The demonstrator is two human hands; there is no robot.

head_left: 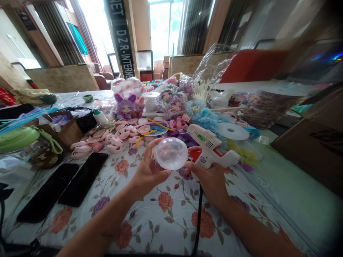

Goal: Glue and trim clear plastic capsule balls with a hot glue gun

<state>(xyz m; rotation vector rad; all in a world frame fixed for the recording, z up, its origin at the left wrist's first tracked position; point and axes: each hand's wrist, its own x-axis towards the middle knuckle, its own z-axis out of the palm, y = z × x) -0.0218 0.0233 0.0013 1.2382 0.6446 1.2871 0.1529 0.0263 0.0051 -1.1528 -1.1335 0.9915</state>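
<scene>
My left hand point(150, 166) curls its thumb and fingers around a clear, round plastic dome point(171, 153) held above the tablecloth. My right hand point(210, 178) is closed on a white hot glue gun point(207, 141) with a red trigger. The gun's nozzle points up and to the left, beyond the dome. The thumb of my right hand lies close to the dome's lower right rim; whether it touches is unclear. A black cord point(199, 217) runs down below my right hand.
Pink doll-face pieces point(123, 132) are heaped behind the dome. Furry dolls point(124, 105), a white spool point(151, 103) and blue fluffy trim point(200, 116) stand farther back. Two black phones point(83, 180) lie left on the floral tablecloth point(150, 228). A cardboard box point(316, 142) stands right.
</scene>
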